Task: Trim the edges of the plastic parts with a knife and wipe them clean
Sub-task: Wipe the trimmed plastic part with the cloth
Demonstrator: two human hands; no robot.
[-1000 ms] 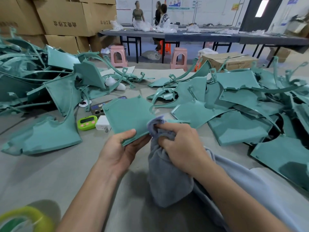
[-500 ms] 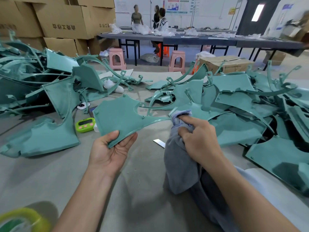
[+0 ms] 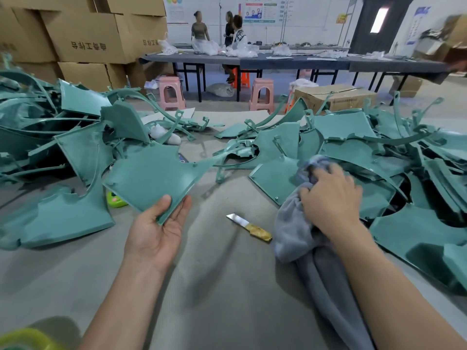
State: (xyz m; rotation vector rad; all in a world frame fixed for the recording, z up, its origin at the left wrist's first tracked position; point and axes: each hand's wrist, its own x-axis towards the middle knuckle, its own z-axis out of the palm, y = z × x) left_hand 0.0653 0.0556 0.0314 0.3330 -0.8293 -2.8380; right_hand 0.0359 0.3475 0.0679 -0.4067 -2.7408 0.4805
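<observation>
I see knife (image 3: 249, 227) on work surface (image 3: 227, 286), between held part (image 3: 151, 178) left, cloth (image 3: 290, 223) right; left pile (image 3: 50, 137), right pile (image 3: 366, 147) flank them; stools (image 3: 170, 93), long table (image 3: 290, 63) behind.

Stacked cardboard boxes (image 3: 86, 36), long dark tables (image 3: 290, 62), pink stools (image 3: 171, 93)

One knife (image 3: 249, 226), one grey cloth (image 3: 293, 223) and one green timer (image 3: 115, 199) were in view. Two pink stools (image 3: 170, 93) stood before the long table (image 3: 366, 65), where three people (image 3: 199, 30) were gathered. Teal plastic parts (image 3: 341, 127) formed two heaps (far too tangled for a true count), with a single part (image 3: 151, 178) held clear of them.
</observation>
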